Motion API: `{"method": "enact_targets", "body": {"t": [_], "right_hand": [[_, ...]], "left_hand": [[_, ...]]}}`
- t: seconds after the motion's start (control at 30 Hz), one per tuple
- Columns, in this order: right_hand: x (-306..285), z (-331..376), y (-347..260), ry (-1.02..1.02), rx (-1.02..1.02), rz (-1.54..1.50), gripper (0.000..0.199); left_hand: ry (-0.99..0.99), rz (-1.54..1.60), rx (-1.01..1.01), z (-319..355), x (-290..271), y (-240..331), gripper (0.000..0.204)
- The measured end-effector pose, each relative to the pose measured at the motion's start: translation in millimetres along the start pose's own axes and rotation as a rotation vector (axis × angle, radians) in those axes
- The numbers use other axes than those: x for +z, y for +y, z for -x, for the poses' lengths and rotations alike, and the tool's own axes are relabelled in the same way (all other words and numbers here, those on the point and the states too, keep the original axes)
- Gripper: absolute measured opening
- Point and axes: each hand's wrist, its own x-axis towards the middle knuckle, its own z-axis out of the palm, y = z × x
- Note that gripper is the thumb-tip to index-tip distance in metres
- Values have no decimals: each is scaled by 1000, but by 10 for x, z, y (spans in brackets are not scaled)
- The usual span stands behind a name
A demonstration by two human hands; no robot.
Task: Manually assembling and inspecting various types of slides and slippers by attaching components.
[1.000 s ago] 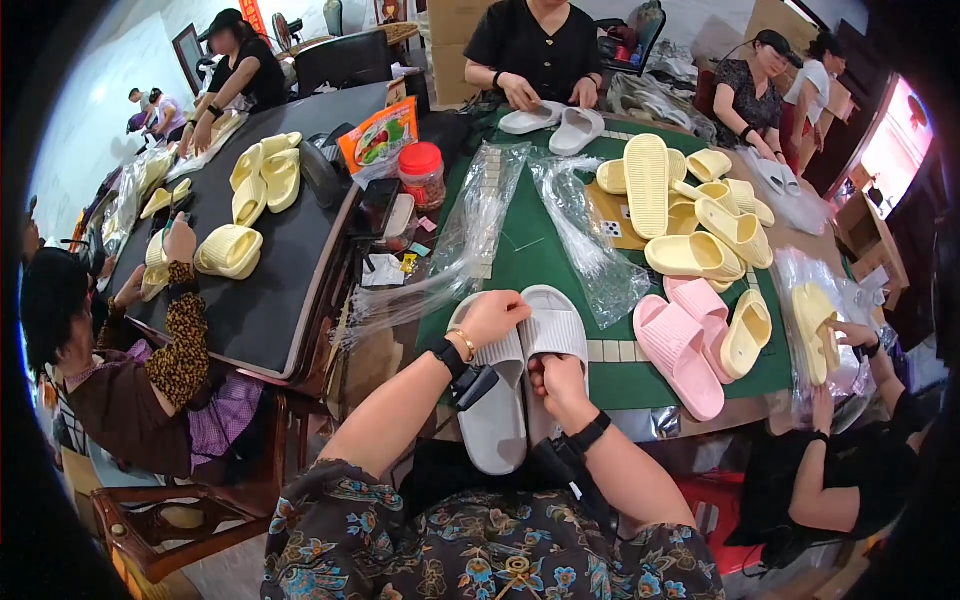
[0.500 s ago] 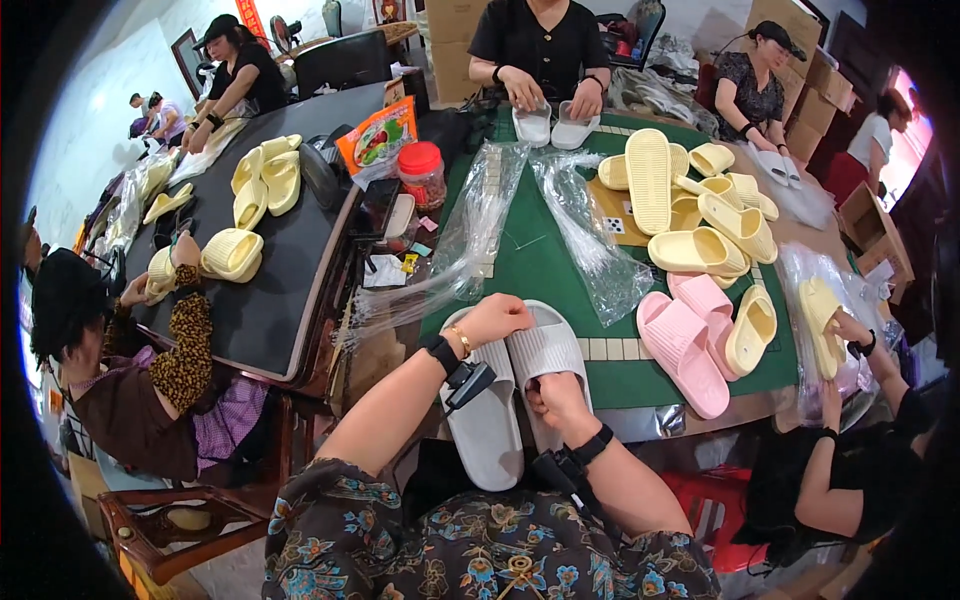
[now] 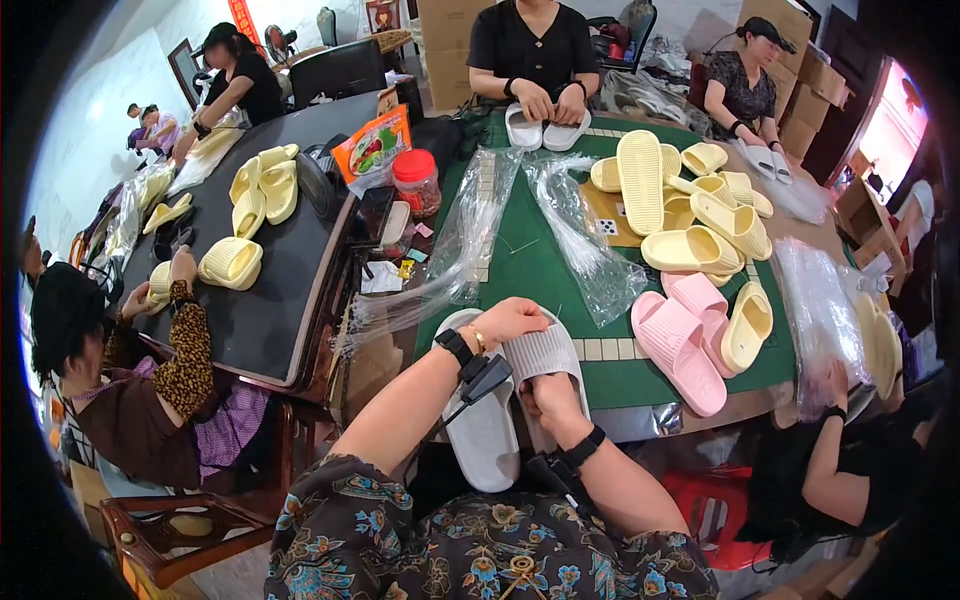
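Note:
A pair of pale grey slide slippers, the left slipper (image 3: 482,430) and the right slipper (image 3: 560,345), lies at the table's near edge, toes away from me. My left hand (image 3: 508,324) reaches across the left slipper, its fingertips pinched together at the inner upper edge of the right slipper's ribbed strap. My right hand (image 3: 556,403) is at the opening of the right slipper, with curled fingers partly hidden under the strap. Whatever either hand grips is too small or covered to make out. A thin pale strand seems to stick up beyond my left fingertips.
Clear plastic bags (image 3: 583,235) and bundled thin strands (image 3: 420,300) lie on the green table top (image 3: 520,270). Pink slippers (image 3: 680,350) and piled yellow slippers (image 3: 695,250) are to the right. A red-lidded jar (image 3: 416,183) stands left. Co-workers handle slippers around the tables.
My hands stay at the right slipper with only slight shifts. The co-worker across draws both hands together over the white slippers. At right, the co-worker's yellow slipper shifts outward behind plastic.

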Motion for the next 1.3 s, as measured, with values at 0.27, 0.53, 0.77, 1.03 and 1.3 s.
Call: {"method": "enact_targets", "body": {"t": [0.27,0.53,0.77,1.03,1.3], "right_hand": [[-104,-48,60,-54,75,13,15],[-257,530,-87,-2,-91,-113,20],[-536,147,-522,128,-433,169,22],[-479,-836,-528,163,-430,274,25],[-213,-463,-575,145,-664,310,14]], "left_hand": [[-30,-40,71,16,79,47,17],[11,28,91,65,32,-22,17],[26,32,111,63,48,-17,17],[68,-63,207,69,111,5,15],[285,-228,280,381,54,96,20]]}}
